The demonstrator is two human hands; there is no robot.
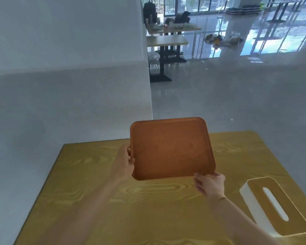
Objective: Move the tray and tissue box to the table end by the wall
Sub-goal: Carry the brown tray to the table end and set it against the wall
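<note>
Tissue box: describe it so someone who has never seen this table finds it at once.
Start at the yellow wooden table beside the white wall. On its near right part lies the tissue box, right of the right hand. Unlike the brown tray held up by both hands, it is white-sided with a wood-coloured top and a white slot.

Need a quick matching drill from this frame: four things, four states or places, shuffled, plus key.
Things:
1. tray
2. tissue box
3. left hand
4. right hand

States or places:
A. grips the tray's left edge
B. lifted above the table, tilted
C. rests on the table at the right
D. grips the tray's near right corner

Pairs: 1-B, 2-C, 3-A, 4-D
</note>
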